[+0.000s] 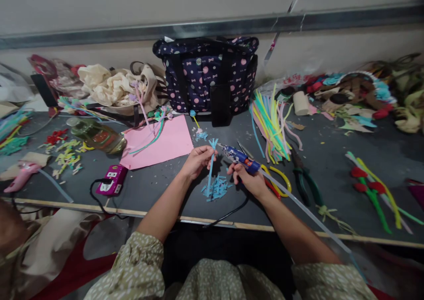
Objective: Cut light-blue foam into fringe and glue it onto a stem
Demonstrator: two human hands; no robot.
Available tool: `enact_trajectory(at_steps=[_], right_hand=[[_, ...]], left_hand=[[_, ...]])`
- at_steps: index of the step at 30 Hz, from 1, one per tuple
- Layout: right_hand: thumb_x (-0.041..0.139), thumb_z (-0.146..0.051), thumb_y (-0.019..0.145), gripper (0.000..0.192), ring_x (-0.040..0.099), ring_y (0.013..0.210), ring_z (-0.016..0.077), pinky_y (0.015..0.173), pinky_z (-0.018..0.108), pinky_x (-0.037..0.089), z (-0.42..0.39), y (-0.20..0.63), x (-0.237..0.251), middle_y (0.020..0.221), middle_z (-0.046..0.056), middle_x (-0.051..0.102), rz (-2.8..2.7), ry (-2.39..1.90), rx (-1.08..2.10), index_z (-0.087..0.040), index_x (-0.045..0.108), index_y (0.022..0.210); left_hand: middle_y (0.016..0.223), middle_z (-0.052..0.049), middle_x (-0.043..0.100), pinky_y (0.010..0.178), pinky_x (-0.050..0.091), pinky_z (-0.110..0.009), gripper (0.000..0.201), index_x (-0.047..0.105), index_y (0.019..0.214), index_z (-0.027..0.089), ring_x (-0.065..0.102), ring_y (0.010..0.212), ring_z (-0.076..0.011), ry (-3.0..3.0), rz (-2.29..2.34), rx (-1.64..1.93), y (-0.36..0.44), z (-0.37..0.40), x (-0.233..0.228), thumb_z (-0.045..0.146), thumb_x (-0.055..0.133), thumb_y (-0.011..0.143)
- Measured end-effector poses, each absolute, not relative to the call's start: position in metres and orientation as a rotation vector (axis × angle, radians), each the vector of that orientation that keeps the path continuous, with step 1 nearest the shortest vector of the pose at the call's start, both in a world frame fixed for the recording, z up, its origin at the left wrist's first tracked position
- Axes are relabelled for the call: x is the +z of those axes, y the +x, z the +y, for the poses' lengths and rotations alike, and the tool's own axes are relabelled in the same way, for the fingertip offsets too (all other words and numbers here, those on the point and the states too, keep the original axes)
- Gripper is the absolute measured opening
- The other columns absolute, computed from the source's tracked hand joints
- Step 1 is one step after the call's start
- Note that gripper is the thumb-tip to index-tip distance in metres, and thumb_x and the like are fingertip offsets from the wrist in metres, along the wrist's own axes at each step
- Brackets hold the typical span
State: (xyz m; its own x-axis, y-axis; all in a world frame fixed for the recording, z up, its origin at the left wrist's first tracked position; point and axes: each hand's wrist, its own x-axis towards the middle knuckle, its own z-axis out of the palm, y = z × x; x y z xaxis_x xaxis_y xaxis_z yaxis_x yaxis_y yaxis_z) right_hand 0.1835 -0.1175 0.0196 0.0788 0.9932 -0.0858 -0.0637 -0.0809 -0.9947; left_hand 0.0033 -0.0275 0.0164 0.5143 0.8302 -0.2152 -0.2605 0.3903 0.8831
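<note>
Blue glue gun (240,157) gripped in right hand (249,180); left hand (197,161) fingers pinch blue stem (210,170); no legible writing.

Left hand (198,161) pinching a blue pipe cleaner (210,170) upright, right hand (249,180) aiming a blue glue gun (239,156) at its tip — blue scraps (217,189) beneath, pink paper (159,146) and polka-dot bag (207,73) behind.

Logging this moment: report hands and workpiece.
Left hand pinches blue stem. Right hand grips glue gun, nozzle at stem's top. Blue scraps beneath.
</note>
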Motion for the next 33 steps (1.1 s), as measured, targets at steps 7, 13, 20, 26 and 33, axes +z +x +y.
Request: enact_trajectory(at_steps=[7,13,20,26,33], right_hand=[[0.07,-0.069,0.068,0.052,0.053,0.04,0.0088,0.041,0.023,0.044,-0.118,0.182,0.02,0.063,-0.001,0.065,-1.058,-1.302,1.251,-0.019,0.059,0.078],[0.069,-0.07,0.067,0.052,0.052,0.039,0.0096,0.039,0.023,0.043,-0.118,0.182,0.018,0.06,-0.001,0.064,-1.048,-1.308,1.244,-0.02,0.058,0.078],[0.069,-0.064,0.072,0.046,0.053,0.04,0.0088,0.04,0.022,0.042,-0.119,0.184,0.011,0.059,-0.003,0.062,-1.056,-1.289,1.243,-0.02,0.059,0.076],[0.069,-0.068,0.069,0.05,0.052,0.038,0.009,0.039,0.022,0.043,-0.12,0.184,0.015,0.054,-0.003,0.059,-1.065,-1.344,1.242,-0.02,0.058,0.07],[0.07,-0.072,0.064,0.053,0.053,0.038,0.0104,0.037,0.022,0.043,-0.12,0.183,0.018,0.051,-0.004,0.056,-1.049,-1.403,1.242,-0.021,0.057,0.069]], left_hand=[[0.065,-0.001,0.065,0.043,0.043,-0.018,0.033,0.068,0.079,0.012,0.052,0.044,-0.0058,0.948,0.729,0.764,0.003,-0.028,0.014,0.043,0.078,0.073],[0.064,-0.001,0.065,0.044,0.042,-0.018,0.036,0.068,0.08,0.012,0.052,0.045,-0.006,0.966,0.74,0.763,0.003,-0.029,0.014,0.045,0.079,0.071],[0.063,-0.001,0.065,0.046,0.042,-0.018,0.038,0.068,0.079,0.012,0.051,0.046,-0.0057,0.971,0.755,0.776,0.004,-0.03,0.016,0.047,0.08,0.069],[0.065,-0.001,0.065,0.047,0.043,-0.018,0.037,0.068,0.08,0.013,0.052,0.047,-0.0057,0.979,0.76,0.795,0.004,-0.03,0.016,0.046,0.08,0.069],[0.065,-0.002,0.065,0.048,0.043,-0.019,0.038,0.069,0.08,0.012,0.052,0.048,-0.006,0.991,0.772,0.805,0.004,-0.031,0.02,0.047,0.08,0.069]])
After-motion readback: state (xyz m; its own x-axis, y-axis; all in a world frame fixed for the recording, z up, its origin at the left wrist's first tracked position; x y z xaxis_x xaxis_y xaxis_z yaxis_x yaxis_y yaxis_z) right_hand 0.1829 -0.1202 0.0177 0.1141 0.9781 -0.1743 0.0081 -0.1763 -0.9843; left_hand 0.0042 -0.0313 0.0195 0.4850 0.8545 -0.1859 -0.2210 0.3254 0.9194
